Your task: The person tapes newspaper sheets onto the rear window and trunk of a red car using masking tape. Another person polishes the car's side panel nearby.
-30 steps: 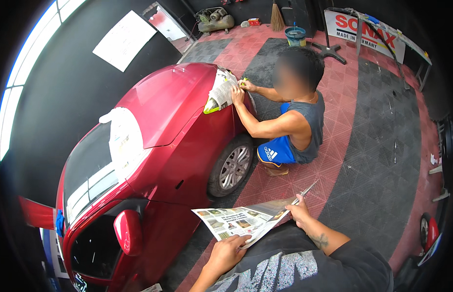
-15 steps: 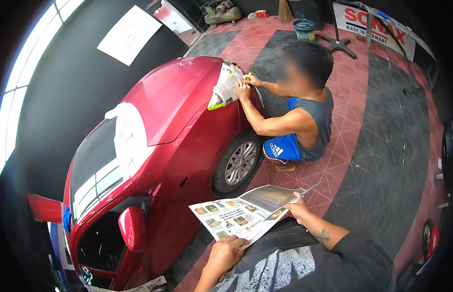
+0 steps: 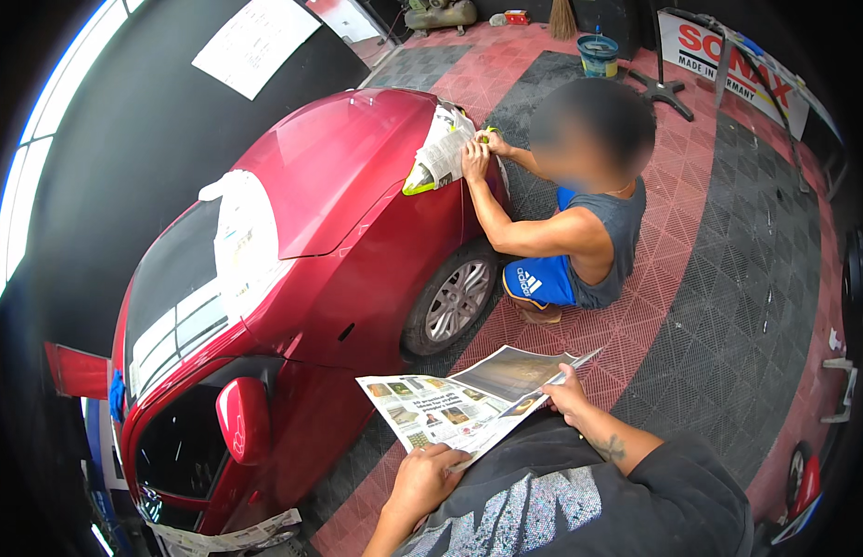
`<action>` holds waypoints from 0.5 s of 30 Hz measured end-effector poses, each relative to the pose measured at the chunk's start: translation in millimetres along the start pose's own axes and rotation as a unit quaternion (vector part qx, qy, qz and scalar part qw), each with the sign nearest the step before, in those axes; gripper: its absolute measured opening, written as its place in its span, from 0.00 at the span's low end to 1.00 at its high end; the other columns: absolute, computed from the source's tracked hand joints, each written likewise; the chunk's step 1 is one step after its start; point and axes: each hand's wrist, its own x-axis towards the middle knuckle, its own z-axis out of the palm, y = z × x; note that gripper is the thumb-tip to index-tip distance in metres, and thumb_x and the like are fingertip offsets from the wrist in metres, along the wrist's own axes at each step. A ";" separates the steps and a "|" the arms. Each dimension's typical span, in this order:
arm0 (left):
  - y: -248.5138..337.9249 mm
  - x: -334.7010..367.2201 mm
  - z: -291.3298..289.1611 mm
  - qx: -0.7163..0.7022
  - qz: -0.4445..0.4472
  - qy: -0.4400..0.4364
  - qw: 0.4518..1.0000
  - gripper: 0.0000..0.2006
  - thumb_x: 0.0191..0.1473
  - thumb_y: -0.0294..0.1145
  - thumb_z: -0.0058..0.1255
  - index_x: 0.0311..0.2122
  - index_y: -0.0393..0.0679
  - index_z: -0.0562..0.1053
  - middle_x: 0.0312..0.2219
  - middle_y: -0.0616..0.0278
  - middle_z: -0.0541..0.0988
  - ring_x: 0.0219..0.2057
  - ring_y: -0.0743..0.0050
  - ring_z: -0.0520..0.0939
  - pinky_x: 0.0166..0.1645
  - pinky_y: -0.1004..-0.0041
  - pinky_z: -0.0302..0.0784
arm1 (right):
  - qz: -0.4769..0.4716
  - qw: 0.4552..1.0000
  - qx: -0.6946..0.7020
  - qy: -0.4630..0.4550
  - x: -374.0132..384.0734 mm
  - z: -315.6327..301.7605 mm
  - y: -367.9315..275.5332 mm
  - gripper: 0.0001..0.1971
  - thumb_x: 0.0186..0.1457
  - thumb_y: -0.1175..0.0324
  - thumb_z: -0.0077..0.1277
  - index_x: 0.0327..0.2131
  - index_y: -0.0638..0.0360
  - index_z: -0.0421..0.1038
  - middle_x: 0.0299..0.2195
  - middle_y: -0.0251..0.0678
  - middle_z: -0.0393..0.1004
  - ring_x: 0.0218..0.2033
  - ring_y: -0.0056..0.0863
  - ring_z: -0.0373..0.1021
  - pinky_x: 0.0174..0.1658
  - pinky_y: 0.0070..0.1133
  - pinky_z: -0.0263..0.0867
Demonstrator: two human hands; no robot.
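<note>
A printed newspaper sheet (image 3: 441, 408) is spread in front of my body, tilted, with pictures on its upper face. My left hand (image 3: 430, 475) grips its near left edge, fingers on top. At the right edge my right hand (image 3: 566, 395) pinches the paper, thumb uppermost. Beyond the sheet stands a red car (image 3: 357, 232). Its headlight is covered with newspaper (image 3: 443, 153) edged by yellow-green tape (image 3: 418, 179). A co-worker (image 3: 589, 232) squats beside the front wheel, both hands at that covering.
White sheeting (image 3: 243, 241) lies across the base of the windshield. The side mirror (image 3: 243, 420) juts out at the left. On the red and black tiled floor stand a bucket (image 3: 598, 58) and a black stand base (image 3: 663, 93). More newspaper (image 3: 237, 536) is at the lower left.
The view has shifted slightly, so the car appears a little higher and the co-worker's head is turned differently. Both my hands keep hold of the newspaper sheet, whose right edge bends up more.
</note>
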 end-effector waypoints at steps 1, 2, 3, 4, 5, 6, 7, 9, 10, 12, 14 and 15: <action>1.1 1.2 -0.7 0.004 0.000 0.006 1.000 0.08 0.56 0.33 0.71 0.42 0.49 0.89 0.35 0.59 0.88 0.40 0.52 0.89 0.49 0.58 0.84 | 0.001 1.000 -0.004 0.002 0.4 0.5 -0.2 0.49 0.61 0.76 0.63 0.79 0.56 0.46 0.42 0.39 0.79 0.29 0.23 0.73 0.27 0.23 0.68; 1.5 2.2 -1.2 0.003 0.005 0.010 1.000 0.07 0.57 0.34 0.71 0.41 0.49 0.89 0.34 0.59 0.88 0.39 0.53 0.89 0.49 0.58 0.84 | 0.001 1.000 -0.007 0.004 0.9 0.8 -0.2 0.49 0.61 0.76 0.63 0.79 0.56 0.46 0.42 0.39 0.79 0.29 0.23 0.73 0.27 0.23 0.68; 1.8 3.2 -1.9 0.001 0.010 0.014 1.000 0.07 0.58 0.35 0.71 0.40 0.49 0.90 0.34 0.59 0.89 0.39 0.54 0.89 0.49 0.58 0.84 | 0.001 1.000 -0.011 0.006 0.9 1.3 -1.2 0.48 0.61 0.76 0.64 0.79 0.56 0.46 0.42 0.39 0.79 0.29 0.23 0.73 0.27 0.23 0.68; 1.8 3.7 -2.6 0.000 0.016 0.019 1.000 0.06 0.59 0.37 0.71 0.40 0.49 0.90 0.34 0.60 0.89 0.39 0.55 0.89 0.49 0.58 0.84 | 0.001 1.000 -0.010 0.006 0.4 1.7 -2.6 0.49 0.61 0.76 0.64 0.79 0.57 0.46 0.42 0.39 0.79 0.29 0.22 0.73 0.26 0.23 0.68; 0.8 3.6 -2.7 0.000 0.021 0.022 1.000 0.06 0.60 0.37 0.71 0.40 0.49 0.90 0.34 0.60 0.89 0.38 0.56 0.89 0.49 0.58 0.84 | 0.002 1.000 -0.009 0.007 -0.5 2.0 -4.4 0.49 0.60 0.76 0.64 0.79 0.57 0.46 0.42 0.39 0.79 0.28 0.21 0.73 0.25 0.23 0.67; -0.5 3.4 -2.2 0.001 0.025 0.026 0.999 0.06 0.60 0.37 0.71 0.39 0.49 0.90 0.34 0.60 0.88 0.38 0.56 0.89 0.48 0.58 0.84 | 0.002 1.000 -0.008 0.007 -1.1 2.5 -5.9 0.50 0.60 0.77 0.65 0.79 0.57 0.47 0.42 0.39 0.79 0.28 0.21 0.72 0.25 0.22 0.67; -1.7 4.0 -2.2 0.003 0.030 0.030 0.999 0.06 0.60 0.38 0.71 0.39 0.49 0.91 0.33 0.61 0.88 0.38 0.57 0.89 0.48 0.58 0.84 | -0.006 1.000 -0.020 0.018 5.8 2.1 0.7 0.51 0.59 0.77 0.65 0.80 0.57 0.45 0.45 0.41 0.80 0.31 0.23 0.75 0.29 0.24 0.70; -2.5 6.1 -2.1 0.010 0.032 0.039 0.999 0.06 0.60 0.37 0.72 0.39 0.49 0.91 0.32 0.61 0.87 0.38 0.57 0.89 0.47 0.58 0.84 | -0.023 0.998 -0.043 0.041 26.4 2.3 21.4 0.54 0.58 0.78 0.67 0.80 0.56 0.43 0.50 0.44 0.80 0.39 0.29 0.79 0.37 0.28 0.77; -3.1 7.0 -2.1 0.014 0.033 0.044 0.998 0.06 0.59 0.37 0.72 0.39 0.49 0.91 0.32 0.61 0.87 0.38 0.57 0.88 0.47 0.59 0.84 | -0.049 0.996 -0.036 0.070 32.0 2.3 29.4 0.55 0.57 0.78 0.67 0.81 0.56 0.41 0.54 0.46 0.79 0.45 0.33 0.79 0.44 0.29 0.77; -1.9 9.5 -5.0 0.027 0.040 0.044 0.998 0.06 0.58 0.36 0.72 0.39 0.49 0.91 0.31 0.61 0.85 0.37 0.57 0.88 0.47 0.59 0.84 | -0.102 0.987 -0.020 0.126 39.8 2.5 41.8 0.59 0.55 0.79 0.68 0.81 0.56 0.38 0.62 0.50 0.76 0.58 0.41 0.78 0.59 0.32 0.76; -2.5 7.9 -4.2 0.025 0.037 0.042 0.998 0.06 0.59 0.36 0.71 0.39 0.48 0.90 0.31 0.60 0.84 0.38 0.55 0.87 0.47 0.58 0.84 | -0.076 0.987 0.036 0.137 24.4 -2.5 21.6 0.60 0.55 0.80 0.68 0.82 0.56 0.35 0.68 0.53 0.71 0.67 0.43 0.71 0.68 0.32 0.69; -4.0 7.6 -3.7 0.017 0.036 0.035 0.999 0.06 0.60 0.36 0.70 0.39 0.48 0.90 0.31 0.59 0.84 0.38 0.54 0.87 0.48 0.57 0.83 | -0.062 0.985 0.065 0.144 16.6 -4.3 12.3 0.61 0.55 0.80 0.68 0.82 0.57 0.34 0.71 0.54 0.68 0.71 0.45 0.68 0.72 0.31 0.65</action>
